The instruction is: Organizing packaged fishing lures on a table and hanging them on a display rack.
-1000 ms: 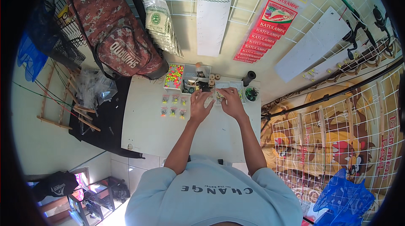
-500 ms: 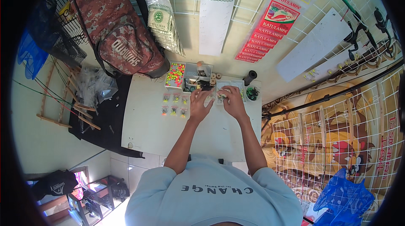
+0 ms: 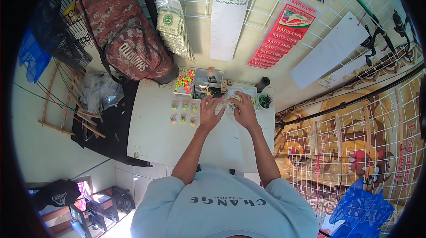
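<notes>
My left hand (image 3: 210,113) and my right hand (image 3: 246,113) are raised over the far part of a white table (image 3: 191,142), close together. Their fingers bend inward toward each other. Something small and clear seems to be between the fingertips, but it is too small to make out. Behind my right hand, and partly hidden by it, stands a white tray (image 3: 247,90) with small items in it. Beyond my left hand is a sectioned box (image 3: 193,88) holding dark pieces and a bottle (image 3: 211,77). Several small clear packets (image 3: 183,107) with bright tips lie in two rows to the left.
Pink, yellow and orange beads (image 3: 184,81) fill the box's left section. Small brown spools (image 3: 224,85), a black cylinder (image 3: 263,84) and a round tub (image 3: 265,101) stand along the back. A camouflage bag (image 3: 128,33) leans at the left; packets (image 3: 284,33) hang on the wall grid.
My right hand's fingers have shifted slightly, uncovering more of the tray behind them. My left hand stays nearly in place. The whole view has tilted a little.
</notes>
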`<state>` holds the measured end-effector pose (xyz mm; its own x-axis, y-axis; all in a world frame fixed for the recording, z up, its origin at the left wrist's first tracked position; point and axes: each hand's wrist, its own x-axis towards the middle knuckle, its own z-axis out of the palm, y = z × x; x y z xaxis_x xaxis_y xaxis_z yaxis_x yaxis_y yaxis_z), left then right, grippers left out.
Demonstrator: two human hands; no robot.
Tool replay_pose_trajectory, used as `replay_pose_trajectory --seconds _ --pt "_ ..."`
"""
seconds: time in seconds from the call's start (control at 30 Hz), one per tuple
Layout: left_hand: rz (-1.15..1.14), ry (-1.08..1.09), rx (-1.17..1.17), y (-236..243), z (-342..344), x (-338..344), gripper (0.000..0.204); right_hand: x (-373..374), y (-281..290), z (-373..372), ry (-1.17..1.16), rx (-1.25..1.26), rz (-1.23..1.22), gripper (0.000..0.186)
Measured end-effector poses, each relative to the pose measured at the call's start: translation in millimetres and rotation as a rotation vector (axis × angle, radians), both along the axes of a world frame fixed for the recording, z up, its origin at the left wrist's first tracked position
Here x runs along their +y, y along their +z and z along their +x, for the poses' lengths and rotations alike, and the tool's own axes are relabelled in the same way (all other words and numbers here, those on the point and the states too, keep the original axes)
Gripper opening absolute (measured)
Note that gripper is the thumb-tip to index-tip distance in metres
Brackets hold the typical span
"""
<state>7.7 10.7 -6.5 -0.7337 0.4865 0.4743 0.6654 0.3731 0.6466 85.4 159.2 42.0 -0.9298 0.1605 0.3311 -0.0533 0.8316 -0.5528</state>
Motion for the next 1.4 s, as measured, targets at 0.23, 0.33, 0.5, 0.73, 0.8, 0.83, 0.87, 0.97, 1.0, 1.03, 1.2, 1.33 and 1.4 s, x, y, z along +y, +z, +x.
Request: replay_pose_trajectory --seconds 0.23,0.33,0.5,0.73,0.8,0.83,0.87,0.97,1.0,1.03,1.2,1.33,1.4 --pt "0.012 0.024 -0.019 1 -2 3 0.037 -2 0 4 -0.031 0.003 0.082 0.047" --pt "0.02 0.024 -0.02 2 -1 4 0.037 -4 1 6 -0.029 0.011 0.089 0.047" --pt "0.025 0.026 -0.03 2 -2 4 0.037 -6 5 6 -0.023 0.001 0.129 0.049" --pt "-0.016 0.001 0.027 2 -3 4 0.038 -5 4 4 -0.01 -0.031 0.09 0.046" --pt "-0.022 -0.008 0.037 2 -2 5 0.037 -6 2 3 -0.014 -0.036 0.068 0.046" --pt "-0.02 -0.018 0.023 2 -1 6 0.037 -6 0 3 -0.018 -0.043 0.045 0.046" --pt "-0.018 -0.028 0.01 3 0 6 0.037 -7 -1 3 -0.022 -0.04 0.046 0.046" --pt "-0.018 -0.037 0.005 5 1 7 0.036 -8 -5 5 -0.027 -0.056 0.003 0.047" --pt "-0.018 -0.041 0.008 5 1 7 0.036 -9 -7 5 -0.029 -0.065 -0.015 0.047" --pt "-0.017 -0.044 0.002 4 2 7 0.036 -9 -8 5 -0.03 -0.073 -0.034 0.048" --pt "-0.027 -0.051 -0.015 2 0 6 0.036 -5 -6 7 -0.036 -0.019 -0.057 0.048" --pt "-0.024 -0.06 -0.004 2 -3 7 0.035 -2 -2 8 -0.049 0.005 -0.083 0.044" --pt "-0.026 -0.062 0.003 2 -3 8 0.035 -1 0 8 -0.052 -0.023 -0.068 0.043"
